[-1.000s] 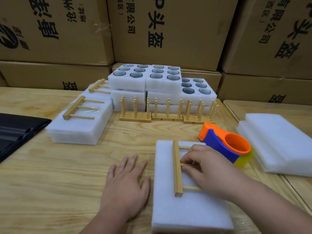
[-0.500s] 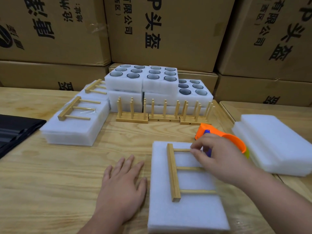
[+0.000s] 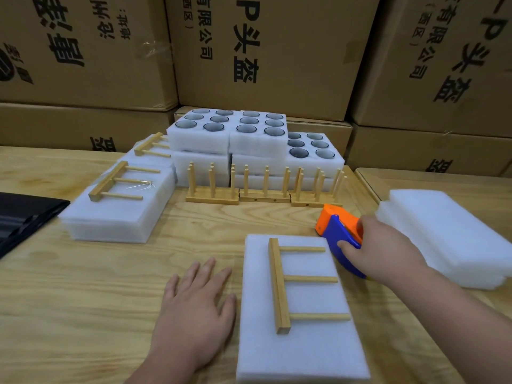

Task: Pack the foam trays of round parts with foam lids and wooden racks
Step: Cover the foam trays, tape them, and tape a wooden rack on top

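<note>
A white foam pack [image 3: 299, 353] lies in front of me with a wooden rack [image 3: 279, 286] lying flat on its lid. My left hand [image 3: 194, 309] rests flat on the table just left of the pack, fingers straight. My right hand [image 3: 385, 250] grips the orange and blue tape dispenser [image 3: 336, 231] beside the pack's far right corner. At the back stand stacked foam trays [image 3: 227, 139] with round dark parts in their holes. Three upright wooden racks [image 3: 263, 187] stand in a row before them.
Two more foam packs [image 3: 116, 212] topped with flat racks lie at the left. A stack of foam lids [image 3: 448, 234] sits at the right. A black object [image 3: 25, 217] lies at the left edge. Cardboard boxes [image 3: 263, 51] wall off the back of the wooden table [image 3: 83, 286].
My right hand left the rack on the near pack and moved right and back onto the tape dispenser, closing around it. My left hand stayed flat on the table.
</note>
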